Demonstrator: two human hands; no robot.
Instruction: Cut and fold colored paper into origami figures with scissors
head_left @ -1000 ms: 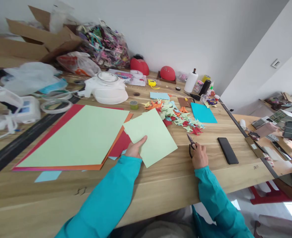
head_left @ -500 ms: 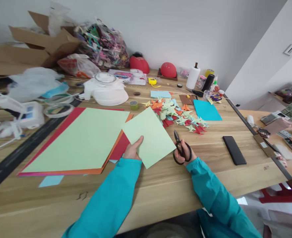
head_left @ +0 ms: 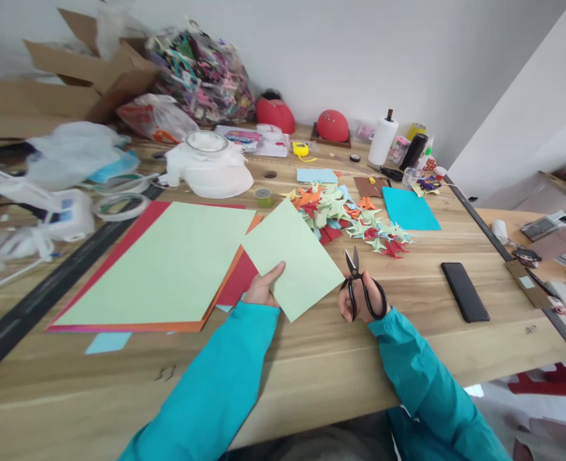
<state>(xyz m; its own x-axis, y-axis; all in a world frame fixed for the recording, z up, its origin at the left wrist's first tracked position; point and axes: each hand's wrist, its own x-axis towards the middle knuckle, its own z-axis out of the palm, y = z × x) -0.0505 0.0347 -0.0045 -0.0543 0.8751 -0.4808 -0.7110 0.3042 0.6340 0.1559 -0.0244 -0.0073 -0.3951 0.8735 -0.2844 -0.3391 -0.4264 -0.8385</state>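
Right of the big paper pile (head_left: 158, 262), our left hand (head_left: 262, 288) pinches a green square (head_left: 299, 256), probably to steady it. Farther from that pile, our right hand (head_left: 370, 296) has fingers clamped on the scissors (head_left: 355, 270) by their handles, maybe to work the blades.

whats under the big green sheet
Under the big green sheet, red paper shows at left, orange paper along the bottom, and pale blue paper juts out below. Their covered parts, and anything wholly hidden, can't be seen.

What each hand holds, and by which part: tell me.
The left hand holds the smaller pale green sheet by its lower-left edge, thumb on top; the right hand holds the scissors by their handles.
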